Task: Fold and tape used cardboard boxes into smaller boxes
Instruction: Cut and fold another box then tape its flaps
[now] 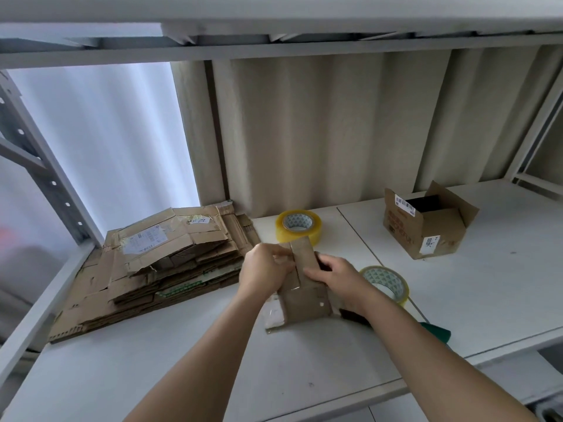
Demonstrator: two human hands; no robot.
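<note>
A small brown cardboard box point(304, 287) stands on the white shelf point(457, 284), in front of the person, with one narrow flap raised. The left hand point(264, 269) pinches its left flap, and the right hand point(338, 281) grips its right side, fingers curled around it. A stack of flattened cardboard point(158, 266) lies to the left, one tape roll point(298, 226) just behind the box, another tape roll point(385, 283) beside the right hand, and an open box point(426, 223) farther right.

Two tape rolls: one point(298, 226) at 12 o'clock, one point(384, 283) at 3. One open box point(426, 226). One flattened cardboard stack point(158, 269). One small box point(304, 287) in hands.
</note>
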